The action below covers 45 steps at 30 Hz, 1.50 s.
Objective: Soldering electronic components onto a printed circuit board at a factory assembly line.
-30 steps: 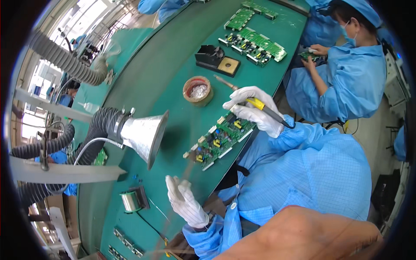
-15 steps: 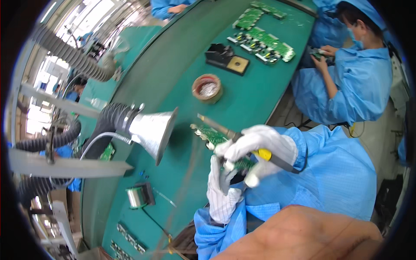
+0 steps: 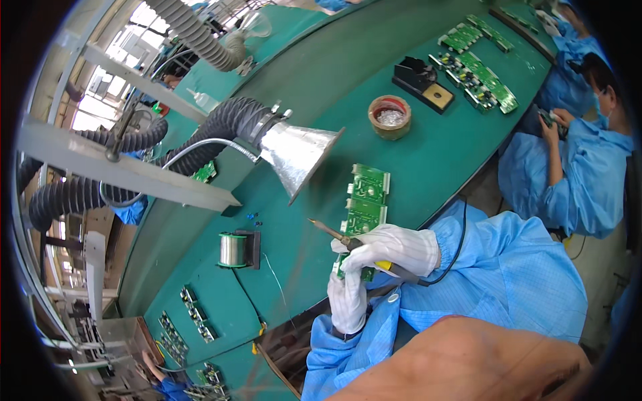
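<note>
Pinching the near end of a green circuit board [image 3: 368, 190], the left hand [image 3: 348, 304] has it in front of the body, over the bench; can't tell if the far end touches down. The right hand [image 3: 398, 250] has its fingers wrapped around a soldering iron [image 3: 330, 230], tip off to the left of the board; can't tell if those fingertips also touch the board. My guess: it's light and stiff but kinda fragile, and cotton-looking gloves might slip a bit, so I'd hold it by the edges. The bench [image 3: 301, 264] is smooth-looking green, with a wire spool [image 3: 233, 250], a bowl [image 3: 391, 133] of silvery bits and a metal funnel [image 3: 297, 154] overhanging it. Busy room, co-worker [image 3: 552, 177] in blue to the right.
</note>
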Each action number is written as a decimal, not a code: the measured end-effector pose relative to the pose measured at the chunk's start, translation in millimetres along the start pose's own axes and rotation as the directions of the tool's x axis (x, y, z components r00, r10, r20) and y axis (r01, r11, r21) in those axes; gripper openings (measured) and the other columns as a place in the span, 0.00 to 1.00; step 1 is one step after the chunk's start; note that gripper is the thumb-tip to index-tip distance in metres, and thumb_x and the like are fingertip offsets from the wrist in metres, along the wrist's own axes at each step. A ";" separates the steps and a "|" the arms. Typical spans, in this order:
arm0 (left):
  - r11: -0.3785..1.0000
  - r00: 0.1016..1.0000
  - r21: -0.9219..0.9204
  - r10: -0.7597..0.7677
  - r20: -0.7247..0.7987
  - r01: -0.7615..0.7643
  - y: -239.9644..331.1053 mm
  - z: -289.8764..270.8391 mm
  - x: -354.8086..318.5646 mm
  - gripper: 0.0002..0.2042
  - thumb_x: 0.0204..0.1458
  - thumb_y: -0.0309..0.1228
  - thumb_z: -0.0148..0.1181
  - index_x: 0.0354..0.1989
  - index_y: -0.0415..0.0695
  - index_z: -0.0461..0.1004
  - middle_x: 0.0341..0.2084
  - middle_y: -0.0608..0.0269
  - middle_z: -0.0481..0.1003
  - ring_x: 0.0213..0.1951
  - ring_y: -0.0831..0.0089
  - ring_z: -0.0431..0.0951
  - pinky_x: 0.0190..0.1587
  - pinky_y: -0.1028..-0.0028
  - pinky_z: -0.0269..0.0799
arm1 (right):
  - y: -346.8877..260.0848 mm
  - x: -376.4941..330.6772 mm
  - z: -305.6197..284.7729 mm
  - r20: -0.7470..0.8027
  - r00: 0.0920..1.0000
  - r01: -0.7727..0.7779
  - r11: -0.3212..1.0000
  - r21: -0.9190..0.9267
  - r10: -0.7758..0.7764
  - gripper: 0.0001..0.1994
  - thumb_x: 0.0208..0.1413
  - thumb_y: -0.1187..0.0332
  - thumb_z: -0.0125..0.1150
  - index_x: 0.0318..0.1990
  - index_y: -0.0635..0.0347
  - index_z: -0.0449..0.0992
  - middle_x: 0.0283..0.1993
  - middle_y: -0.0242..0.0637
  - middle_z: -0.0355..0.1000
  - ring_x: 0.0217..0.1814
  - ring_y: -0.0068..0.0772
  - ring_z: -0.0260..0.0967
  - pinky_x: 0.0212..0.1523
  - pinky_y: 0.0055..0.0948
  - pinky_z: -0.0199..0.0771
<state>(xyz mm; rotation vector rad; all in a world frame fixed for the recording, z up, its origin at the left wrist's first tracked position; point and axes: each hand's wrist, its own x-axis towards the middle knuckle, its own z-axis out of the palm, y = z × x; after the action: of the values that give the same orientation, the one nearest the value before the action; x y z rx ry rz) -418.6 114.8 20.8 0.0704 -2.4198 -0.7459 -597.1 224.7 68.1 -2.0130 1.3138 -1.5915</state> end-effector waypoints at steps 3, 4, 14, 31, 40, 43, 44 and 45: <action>0.999 0.998 0.022 -0.034 -0.047 0.035 -4.2 9.8 -7.2 0.20 0.46 0.19 0.58 0.51 0.37 0.71 0.36 0.50 0.76 0.37 0.53 0.77 0.36 0.64 0.71 | 13.6 3.9 10.5 0.042 0.992 0.120 0.984 -0.130 -0.115 0.20 0.51 0.72 0.59 0.54 0.57 0.69 0.49 0.51 0.71 0.44 0.53 0.73 0.41 0.42 0.76; 0.999 0.997 0.030 -0.040 -0.063 0.041 -4.8 14.2 -11.1 0.20 0.46 0.19 0.58 0.51 0.37 0.71 0.36 0.50 0.76 0.37 0.53 0.77 0.36 0.64 0.71 | 14.9 5.5 12.0 0.047 0.984 0.179 0.964 -0.198 -0.173 0.19 0.51 0.71 0.58 0.53 0.56 0.70 0.45 0.48 0.72 0.40 0.48 0.74 0.37 0.40 0.75; -0.126 0.588 -0.880 -0.700 0.406 0.457 35.1 4.0 37.6 0.27 0.66 0.49 0.43 0.56 0.33 0.65 0.42 0.47 0.76 0.41 0.57 0.81 0.43 0.65 0.80 | -6.1 17.1 -51.1 -0.161 0.982 0.032 0.925 -0.378 -0.100 0.12 0.49 0.74 0.64 0.42 0.56 0.74 0.39 0.44 0.75 0.34 0.46 0.76 0.33 0.38 0.75; 0.975 0.950 0.090 -0.216 0.224 0.201 -25.2 13.5 88.0 0.23 0.48 0.25 0.64 0.56 0.48 0.72 0.51 0.55 0.74 0.52 0.54 0.74 0.53 0.62 0.72 | 38.1 -78.0 -87.4 -0.605 0.750 -0.367 0.929 -0.042 0.269 0.17 0.59 0.80 0.58 0.54 0.64 0.63 0.58 0.54 0.70 0.58 0.47 0.73 0.61 0.39 0.72; 0.964 0.948 0.117 -0.257 0.187 0.238 -16.0 20.7 73.1 0.25 0.46 0.23 0.64 0.56 0.45 0.72 0.48 0.51 0.76 0.51 0.53 0.76 0.55 0.61 0.72 | 44.1 -105.2 -87.6 -0.539 0.802 -0.292 0.956 0.025 0.259 0.15 0.59 0.78 0.59 0.51 0.60 0.65 0.58 0.60 0.69 0.61 0.56 0.70 0.62 0.47 0.70; 0.953 0.933 0.105 -0.299 0.198 0.283 -8.8 17.9 74.5 0.26 0.44 0.21 0.64 0.56 0.44 0.72 0.49 0.50 0.76 0.51 0.53 0.76 0.55 0.61 0.72 | 43.7 -110.1 -86.2 -0.549 0.792 -0.286 0.957 0.052 0.267 0.15 0.59 0.79 0.59 0.51 0.60 0.64 0.59 0.62 0.68 0.62 0.58 0.69 0.63 0.49 0.69; 0.950 0.935 0.076 -0.311 0.170 0.302 -5.6 15.0 77.0 0.27 0.43 0.20 0.64 0.56 0.43 0.72 0.49 0.49 0.76 0.52 0.53 0.76 0.55 0.62 0.72 | 43.2 -110.1 -85.9 -0.548 0.790 -0.287 0.956 0.066 0.275 0.15 0.59 0.80 0.59 0.51 0.60 0.64 0.59 0.62 0.68 0.62 0.58 0.68 0.63 0.50 0.69; 0.949 0.938 0.040 -0.316 0.145 0.313 -4.0 13.5 78.0 0.28 0.42 0.19 0.65 0.56 0.42 0.72 0.49 0.49 0.76 0.52 0.53 0.76 0.55 0.62 0.72 | 40.8 -110.5 -85.6 -0.553 0.784 -0.292 0.954 0.074 0.283 0.15 0.59 0.80 0.58 0.51 0.60 0.64 0.59 0.62 0.68 0.62 0.59 0.68 0.63 0.51 0.68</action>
<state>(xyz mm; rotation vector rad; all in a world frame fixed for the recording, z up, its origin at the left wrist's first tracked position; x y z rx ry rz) -490.5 101.2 51.2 0.4322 -2.5909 -0.9013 -690.9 313.8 1.2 -1.2849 1.7296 -2.0960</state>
